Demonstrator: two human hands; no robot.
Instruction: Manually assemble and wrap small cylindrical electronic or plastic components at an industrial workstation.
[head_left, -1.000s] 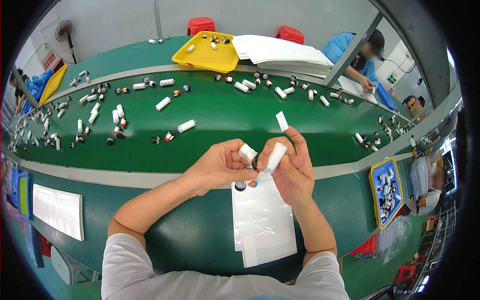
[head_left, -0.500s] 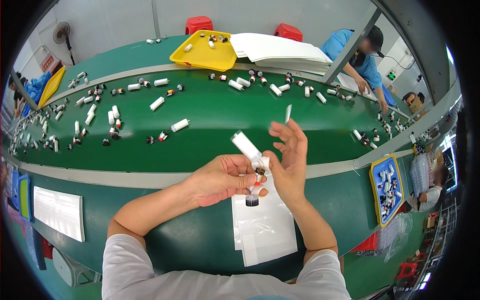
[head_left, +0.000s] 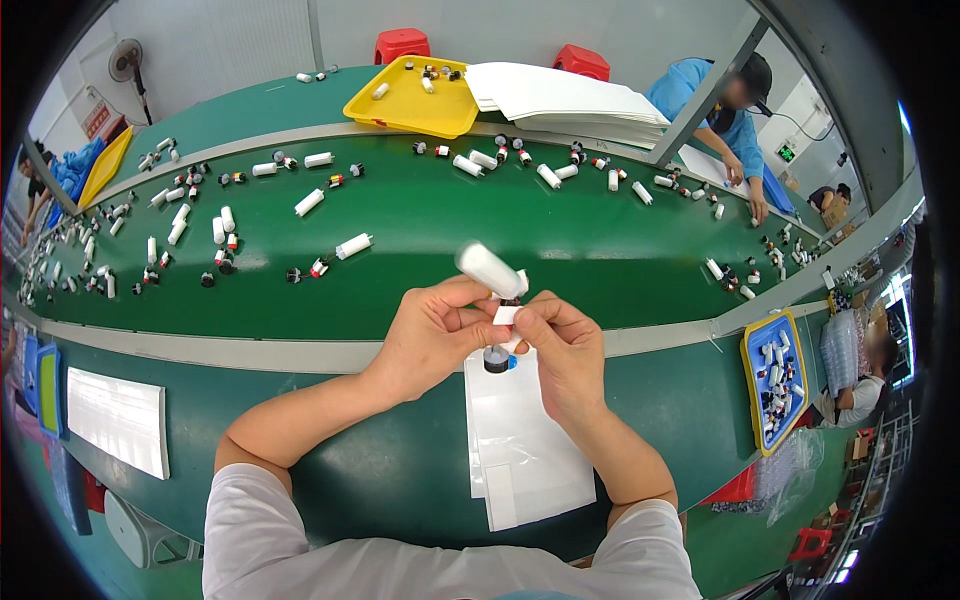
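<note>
Above the near edge of the green belt, I hold a small assembly between both hands. It has a white cylinder (head_left: 487,268) tilted up to the left, blurred at its far end. A black round cap (head_left: 496,361) hangs at its lower end. My left hand (head_left: 425,325) is closed on the middle of this assembly, thumb and fingers pinching it. My right hand (head_left: 568,350) pinches a small white strip (head_left: 507,314) that lies against the dark middle part. Fingers hide much of that middle. Below, white sheets with a clear glossy film (head_left: 530,450) lie on the table.
Similar assemblies lie scattered over the green belt (head_left: 420,260). A yellow tray (head_left: 410,105) and stacked white sheets (head_left: 570,105) sit beyond it. A blue-and-yellow tray of parts (head_left: 752,400) stands at right, white sheets (head_left: 118,425) at left. A co-worker in blue (head_left: 745,150) works far right.
My right hand has come down from above the belt, bringing a small white strip from its raised fingers onto the assembly. The assembly has shifted slightly up and left in my left hand.
</note>
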